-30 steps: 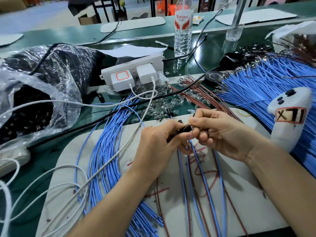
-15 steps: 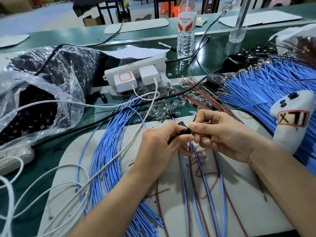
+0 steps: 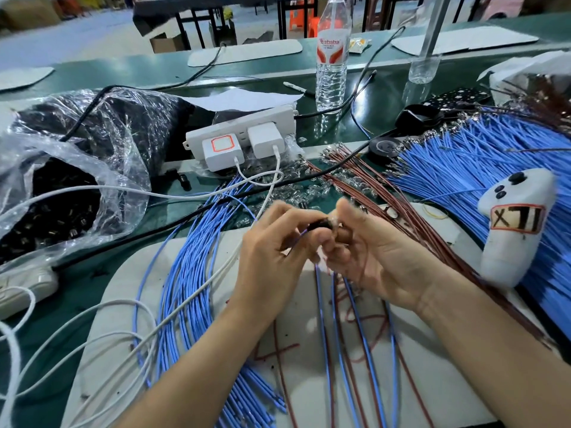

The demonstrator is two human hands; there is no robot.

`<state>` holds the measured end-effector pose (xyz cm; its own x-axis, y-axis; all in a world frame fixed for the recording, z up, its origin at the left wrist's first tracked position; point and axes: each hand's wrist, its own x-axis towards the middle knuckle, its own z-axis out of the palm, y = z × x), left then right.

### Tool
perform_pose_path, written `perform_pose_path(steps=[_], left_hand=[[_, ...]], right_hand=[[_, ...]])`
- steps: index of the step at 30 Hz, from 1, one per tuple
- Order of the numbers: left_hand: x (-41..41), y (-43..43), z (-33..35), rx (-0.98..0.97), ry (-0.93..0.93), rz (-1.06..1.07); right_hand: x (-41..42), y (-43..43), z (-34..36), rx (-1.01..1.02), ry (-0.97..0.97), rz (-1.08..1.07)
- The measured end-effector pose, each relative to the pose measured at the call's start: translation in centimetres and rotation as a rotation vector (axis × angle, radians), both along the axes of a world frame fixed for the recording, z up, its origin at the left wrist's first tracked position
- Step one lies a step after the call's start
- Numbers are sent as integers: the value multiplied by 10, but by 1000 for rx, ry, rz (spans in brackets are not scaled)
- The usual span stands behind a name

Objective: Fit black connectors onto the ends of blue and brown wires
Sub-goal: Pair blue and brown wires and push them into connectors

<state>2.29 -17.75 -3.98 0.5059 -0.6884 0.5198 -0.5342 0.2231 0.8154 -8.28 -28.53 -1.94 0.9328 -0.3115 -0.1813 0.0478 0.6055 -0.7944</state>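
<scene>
My left hand [image 3: 272, 261] pinches the black connector [image 3: 319, 225] at the tip of its grip. Touching the connector, my right hand [image 3: 380, 261] clasps in its grip the wires [image 3: 321, 316] trailing below.

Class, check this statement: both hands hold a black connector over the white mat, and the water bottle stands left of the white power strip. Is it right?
No. The head view shows the water bottle standing right of the white power strip, not left. The left hand and right hand do hold the black connector over the white mat.
</scene>
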Motion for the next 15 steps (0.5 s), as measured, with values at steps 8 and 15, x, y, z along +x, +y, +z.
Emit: perform_pose_path(steps=[8, 15], left_hand=[[-1, -3, -3, -13, 44, -61], [-1, -3, -4, -17, 99, -116]], right_hand=[[1, 5, 2, -39, -11, 45], [0, 4, 2, -35, -55, 54]])
